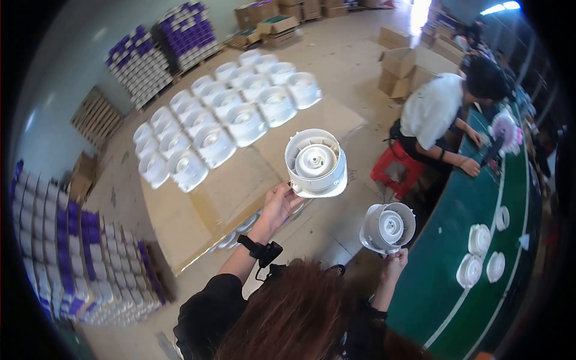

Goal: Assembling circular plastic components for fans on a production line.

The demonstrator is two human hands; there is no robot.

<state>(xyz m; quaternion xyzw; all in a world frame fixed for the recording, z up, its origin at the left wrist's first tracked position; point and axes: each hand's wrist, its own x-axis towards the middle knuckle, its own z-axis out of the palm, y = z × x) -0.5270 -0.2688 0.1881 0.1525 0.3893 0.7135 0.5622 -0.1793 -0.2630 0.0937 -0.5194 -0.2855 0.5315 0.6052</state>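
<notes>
In my left hand (279, 206) is a white round plastic housing (316, 163), gripped by its lower left edge and held up over the near right edge of the cardboard-topped stack. Its open top shows fins around a central hub. My right hand (394, 260) grips a second white housing (389, 227) of the same form from below, between the cardboard and the green conveyor belt. Several like white housings (210, 139) stand in rows on the cardboard sheet (198, 222). My fingers are partly hidden behind both held parts.
A co-worker (438, 114) sits on a red stool (396, 169) at the green conveyor belt (420, 300), which carries several white round parts (479, 240). Cardboard boxes (399, 72) stand behind. Purple-and-white stacks (84, 252) line the left side; a wooden pallet (101, 118) leans on the wall.
</notes>
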